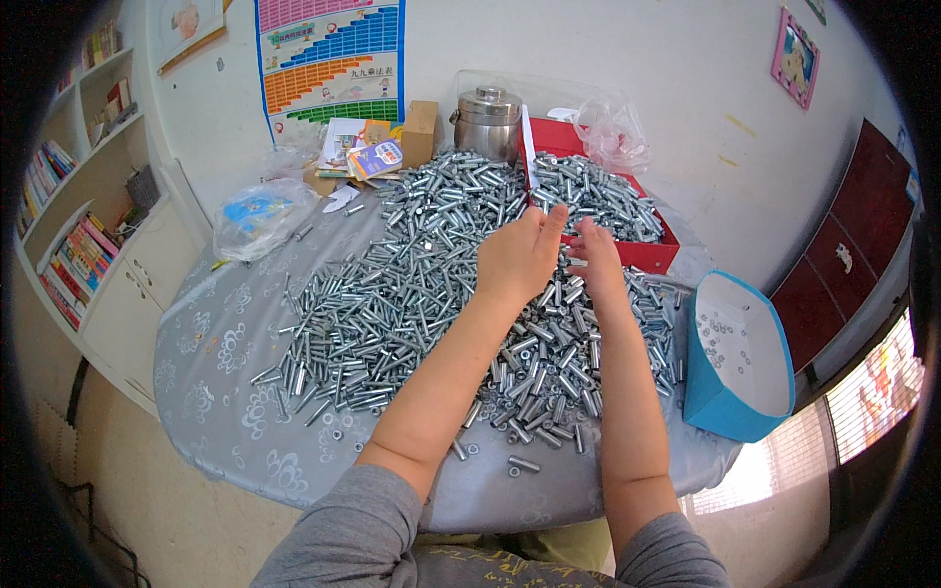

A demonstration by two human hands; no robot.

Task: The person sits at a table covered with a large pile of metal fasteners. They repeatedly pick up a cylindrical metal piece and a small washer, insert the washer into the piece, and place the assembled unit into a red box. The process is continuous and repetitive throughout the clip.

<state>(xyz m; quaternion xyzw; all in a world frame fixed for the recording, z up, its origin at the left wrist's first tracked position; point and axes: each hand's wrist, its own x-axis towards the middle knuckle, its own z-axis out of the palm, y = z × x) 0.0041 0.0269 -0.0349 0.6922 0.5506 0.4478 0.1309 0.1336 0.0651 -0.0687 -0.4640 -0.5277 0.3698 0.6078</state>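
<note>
My left hand is raised over a large heap of silvery bolts and metal sleeves, its fingers curled and its thumb up. Whatever those fingers may hold is hidden. Close beside it is my right hand, turned toward the left one, with its fingers apart and nothing visible in them. Just beyond both hands stands a red box filled with similar metal pieces. Loose nuts and a sleeve lie near the front of the heap.
A blue box with small nuts inside stands at the table's right edge. Behind the heap are a steel pot, a cardboard box and booklets. A plastic bag lies at left on the grey tablecloth.
</note>
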